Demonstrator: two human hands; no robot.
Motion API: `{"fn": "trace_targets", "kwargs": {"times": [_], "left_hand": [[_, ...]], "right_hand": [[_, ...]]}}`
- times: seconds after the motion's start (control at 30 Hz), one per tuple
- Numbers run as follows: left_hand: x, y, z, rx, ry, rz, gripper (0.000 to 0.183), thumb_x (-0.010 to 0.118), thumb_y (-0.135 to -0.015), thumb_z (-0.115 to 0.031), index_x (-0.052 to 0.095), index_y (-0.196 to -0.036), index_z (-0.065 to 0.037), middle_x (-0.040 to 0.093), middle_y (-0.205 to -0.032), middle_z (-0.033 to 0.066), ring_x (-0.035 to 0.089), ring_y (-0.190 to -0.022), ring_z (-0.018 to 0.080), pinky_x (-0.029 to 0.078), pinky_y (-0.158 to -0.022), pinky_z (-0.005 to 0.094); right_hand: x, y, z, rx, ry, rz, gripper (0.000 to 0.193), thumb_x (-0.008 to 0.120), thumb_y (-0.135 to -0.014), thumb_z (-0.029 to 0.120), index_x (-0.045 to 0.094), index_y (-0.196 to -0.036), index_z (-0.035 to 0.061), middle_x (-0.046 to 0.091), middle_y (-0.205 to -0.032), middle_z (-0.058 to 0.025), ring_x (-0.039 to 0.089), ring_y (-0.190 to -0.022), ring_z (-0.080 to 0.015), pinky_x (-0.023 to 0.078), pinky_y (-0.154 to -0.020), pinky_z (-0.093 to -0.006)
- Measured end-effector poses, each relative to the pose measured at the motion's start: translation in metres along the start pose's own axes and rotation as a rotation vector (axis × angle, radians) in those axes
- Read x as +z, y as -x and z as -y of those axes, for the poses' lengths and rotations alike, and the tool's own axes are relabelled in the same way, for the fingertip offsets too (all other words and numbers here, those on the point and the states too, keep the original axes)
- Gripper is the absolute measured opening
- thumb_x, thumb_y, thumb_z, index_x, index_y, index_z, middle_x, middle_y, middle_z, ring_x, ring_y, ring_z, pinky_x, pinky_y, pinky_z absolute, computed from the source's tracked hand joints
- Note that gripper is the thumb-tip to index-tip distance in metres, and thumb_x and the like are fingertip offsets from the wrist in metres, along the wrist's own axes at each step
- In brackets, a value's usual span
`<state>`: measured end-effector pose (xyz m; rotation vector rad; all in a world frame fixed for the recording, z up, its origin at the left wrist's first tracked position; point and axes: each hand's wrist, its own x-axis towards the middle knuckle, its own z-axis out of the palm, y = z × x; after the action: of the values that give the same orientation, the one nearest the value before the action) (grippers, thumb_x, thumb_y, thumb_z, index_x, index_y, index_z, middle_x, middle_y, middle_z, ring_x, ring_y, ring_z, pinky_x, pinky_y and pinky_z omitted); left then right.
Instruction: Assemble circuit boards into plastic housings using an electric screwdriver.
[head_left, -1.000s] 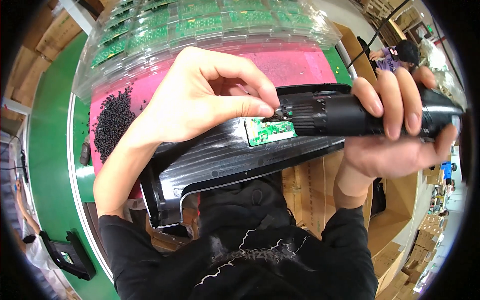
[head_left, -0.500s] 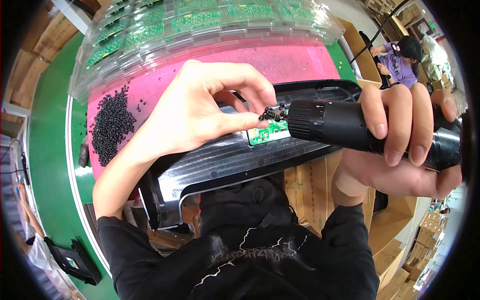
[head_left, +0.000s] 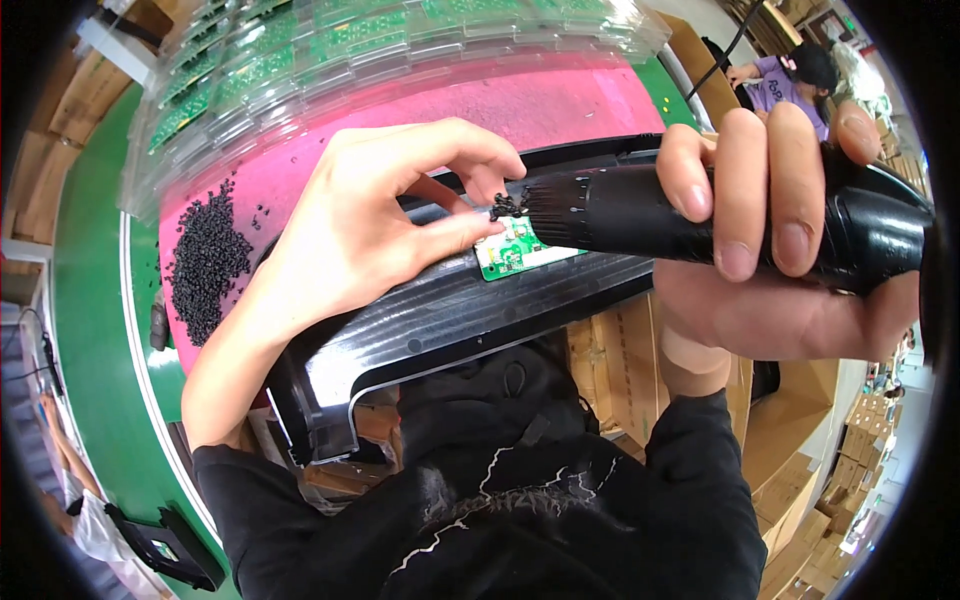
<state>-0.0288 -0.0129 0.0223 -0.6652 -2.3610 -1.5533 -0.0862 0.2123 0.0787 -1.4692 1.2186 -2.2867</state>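
My right hand (head_left: 765, 215) is wrapped round a black electric screwdriver (head_left: 625, 212), held nearly level with its ribbed nose to the left. My left hand (head_left: 350, 225) pinches a small bunch of black screws (head_left: 508, 207) between thumb and fingers, right beside that nose. Just below lies a green circuit board (head_left: 512, 252), partly covered by the screwdriver. The board sits in a long black plastic housing (head_left: 450, 318), which slants across in front of me. The screwdriver's bit and its contact point cannot be made out.
A heap of black screws (head_left: 205, 268) lies on the pink mat (head_left: 330, 128) at left. Behind are clear plastic trays (head_left: 395, 58) of green boards. Cardboard boxes (head_left: 625, 375) stand below the housing and at right. A person in purple (head_left: 775, 90) sits at far right.
The screwdriver's nose has moved left over the board, closer to my left fingertips. The whole view has shifted slightly. Both hands keep their grips.
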Motion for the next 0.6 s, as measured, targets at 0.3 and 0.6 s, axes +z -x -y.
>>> {"fn": "trace_targets", "kwargs": {"times": [0.3, 0.6], "left_hand": [[0.006, 0.003, 0.003, 0.29, -0.427, -0.065, 0.017, 0.076, -0.075, 0.004, 0.067, -0.089, 0.003, 0.069, -0.08, 0.0119, 0.068, -0.073, 0.024, 0.053, -0.062, 0.0308], [0.006, 0.003, 0.022, 0.092, -0.291, 0.151, 0.011, 0.072, -0.083, -0.007, 0.066, -0.084, 0.001, 0.07, -0.085, 0.0108, 0.067, -0.078, 0.0275, 0.054, -0.07, 0.0365]], "right_hand": [[-0.018, -0.003, -0.003, 0.053, 0.003, 0.112, 0.07, 0.061, -0.086, 0.063, 0.049, -0.13, 0.0106, 0.057, -0.082, 0.0057, 0.056, -0.067, -0.0089, 0.045, -0.073, -0.0323], [-0.048, 0.007, -0.029, 0.197, 0.194, -0.201, 0.054, 0.049, -0.095, 0.059, 0.056, -0.111, 0.0079, 0.051, -0.069, 0.0015, 0.045, -0.054, -0.0115, 0.041, -0.064, -0.0328]]}}
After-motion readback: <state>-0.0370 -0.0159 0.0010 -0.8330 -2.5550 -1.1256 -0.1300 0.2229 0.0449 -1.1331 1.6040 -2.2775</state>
